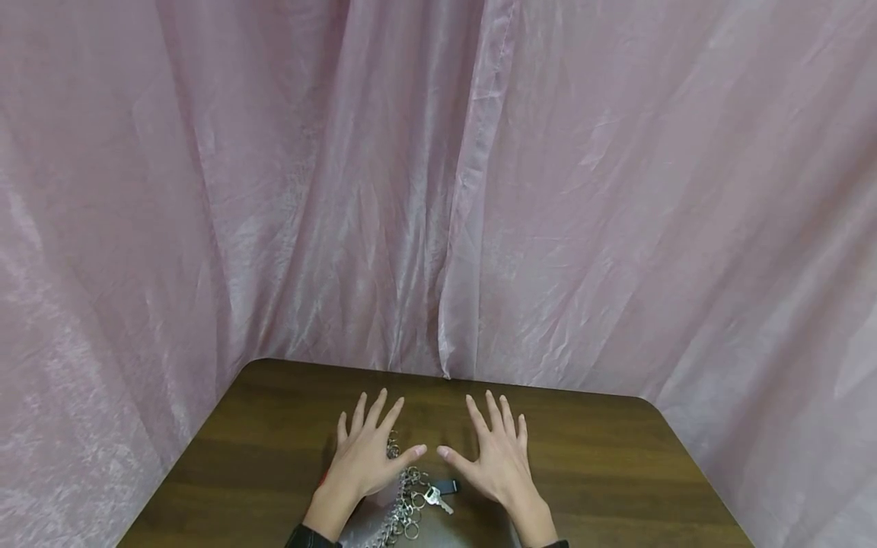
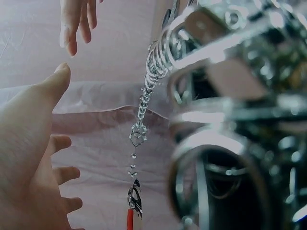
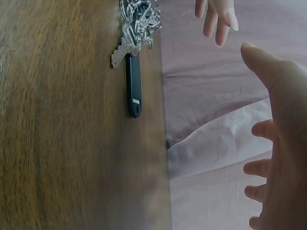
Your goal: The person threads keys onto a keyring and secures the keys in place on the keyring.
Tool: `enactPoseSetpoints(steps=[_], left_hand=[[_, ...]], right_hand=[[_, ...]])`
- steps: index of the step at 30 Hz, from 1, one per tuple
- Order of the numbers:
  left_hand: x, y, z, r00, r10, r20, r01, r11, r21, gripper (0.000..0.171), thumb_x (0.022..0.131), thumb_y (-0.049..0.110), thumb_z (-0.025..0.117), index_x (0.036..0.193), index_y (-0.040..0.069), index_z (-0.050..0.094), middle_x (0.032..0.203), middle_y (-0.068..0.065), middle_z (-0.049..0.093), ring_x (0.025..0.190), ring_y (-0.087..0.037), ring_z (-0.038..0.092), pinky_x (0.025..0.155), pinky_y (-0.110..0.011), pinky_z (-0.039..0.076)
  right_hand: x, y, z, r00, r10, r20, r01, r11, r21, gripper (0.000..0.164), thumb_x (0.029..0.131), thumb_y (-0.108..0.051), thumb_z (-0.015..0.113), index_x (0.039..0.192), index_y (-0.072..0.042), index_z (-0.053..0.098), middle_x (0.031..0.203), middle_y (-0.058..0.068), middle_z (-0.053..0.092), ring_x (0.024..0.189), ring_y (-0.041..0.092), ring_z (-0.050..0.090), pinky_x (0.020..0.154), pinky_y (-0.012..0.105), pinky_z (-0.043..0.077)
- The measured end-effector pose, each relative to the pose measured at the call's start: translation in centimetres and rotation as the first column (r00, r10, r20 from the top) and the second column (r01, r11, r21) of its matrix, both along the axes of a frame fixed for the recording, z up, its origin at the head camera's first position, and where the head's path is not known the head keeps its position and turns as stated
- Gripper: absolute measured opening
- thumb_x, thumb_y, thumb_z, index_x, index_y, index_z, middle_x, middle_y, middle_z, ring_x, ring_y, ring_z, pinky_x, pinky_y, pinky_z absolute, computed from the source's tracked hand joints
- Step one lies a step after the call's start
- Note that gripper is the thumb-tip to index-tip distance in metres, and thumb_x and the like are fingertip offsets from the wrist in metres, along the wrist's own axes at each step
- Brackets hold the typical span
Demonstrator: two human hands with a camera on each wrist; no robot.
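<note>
Fingers spread and holding nothing, my left hand (image 1: 361,460) hovers over the left part of the table. Level with it is my right hand (image 1: 499,463), also spread and holding nothing, the two thumbs pointing at each other. Between and below them lies a silver chain (image 1: 399,511) with several metal rings. Beside the chain are a silver key (image 1: 437,498) and a dark flat fob (image 3: 135,86). A heart-shaped link (image 2: 137,135) shows along the chain in the left wrist view. Beyond it is a tool with a red handle (image 2: 130,220), mostly hidden from the head view by my left hand.
The brown wooden table (image 1: 617,472) has rounded far corners. Pink curtains (image 1: 582,190) hang behind it and along both sides. Blurred metal rings (image 2: 216,143) fill the right of the left wrist view, very close to the camera.
</note>
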State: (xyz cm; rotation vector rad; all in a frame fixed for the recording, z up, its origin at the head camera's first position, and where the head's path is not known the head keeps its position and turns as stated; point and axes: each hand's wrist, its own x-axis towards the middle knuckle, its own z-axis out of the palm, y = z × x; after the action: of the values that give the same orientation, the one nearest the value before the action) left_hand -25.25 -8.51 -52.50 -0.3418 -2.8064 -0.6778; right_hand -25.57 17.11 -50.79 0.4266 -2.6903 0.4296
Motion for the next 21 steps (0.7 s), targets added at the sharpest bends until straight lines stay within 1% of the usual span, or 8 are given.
enactPoseSetpoints(steps=[6,10,13,17,21], left_hand=[[0.26,-0.23,-0.01,1.0,-0.009,-0.013,0.009,1.0,0.008,0.097,0.092,0.087,0.047,0.166,0.026,0.038,0.174,-0.012,0.024,0.159,-0.049,0.012,0.117,-0.079,0.011],[0.34,-0.12,0.02,1.0,-0.011,-0.017,0.011,1.0,0.017,0.092,0.093,0.081,0.055,0.164,0.025,0.04,0.174,-0.012,0.026,0.159,-0.049,0.013,0.117,-0.08,0.011],[0.47,-0.07,0.08,1.0,-0.013,-0.022,0.013,1.0,0.02,0.089,0.093,0.077,0.059,0.164,0.024,0.042,0.173,-0.013,0.028,0.158,-0.05,0.015,0.116,-0.08,0.012],[0.58,-0.05,0.17,1.0,-0.015,-0.019,0.016,1.0,0.02,0.089,0.094,0.077,0.059,0.163,0.024,0.043,0.172,-0.013,0.028,0.158,-0.05,0.016,0.116,-0.08,0.013],[0.48,-0.05,0.08,1.0,-0.015,-0.012,0.015,1.0,0.02,0.09,0.093,0.08,0.056,0.164,0.026,0.041,0.172,-0.012,0.029,0.158,-0.05,0.016,0.116,-0.08,0.013]], right_hand=[[0.41,-0.3,-0.04,1.0,-0.005,-0.003,0.005,1.0,-0.001,0.101,0.086,-0.083,0.062,0.165,-0.024,0.039,0.171,0.017,0.029,0.159,0.043,0.017,0.12,0.075,0.009],[0.44,-0.32,-0.01,1.0,-0.01,0.0,0.01,1.0,0.005,0.102,0.086,-0.084,0.061,0.165,-0.024,0.039,0.171,0.017,0.029,0.159,0.042,0.018,0.12,0.074,0.009],[0.46,-0.33,-0.02,1.0,-0.01,-0.01,0.01,1.0,0.013,0.101,0.086,-0.084,0.061,0.164,-0.024,0.04,0.17,0.018,0.031,0.158,0.043,0.021,0.119,0.075,0.012],[0.53,-0.35,-0.01,1.0,-0.008,-0.019,0.008,1.0,0.019,0.101,0.086,-0.084,0.062,0.164,-0.024,0.041,0.169,0.019,0.033,0.157,0.044,0.023,0.119,0.075,0.014],[0.56,-0.39,-0.01,1.0,-0.01,-0.013,0.01,1.0,0.019,0.102,0.085,-0.084,0.062,0.164,-0.024,0.04,0.17,0.018,0.032,0.158,0.044,0.023,0.119,0.075,0.014]])
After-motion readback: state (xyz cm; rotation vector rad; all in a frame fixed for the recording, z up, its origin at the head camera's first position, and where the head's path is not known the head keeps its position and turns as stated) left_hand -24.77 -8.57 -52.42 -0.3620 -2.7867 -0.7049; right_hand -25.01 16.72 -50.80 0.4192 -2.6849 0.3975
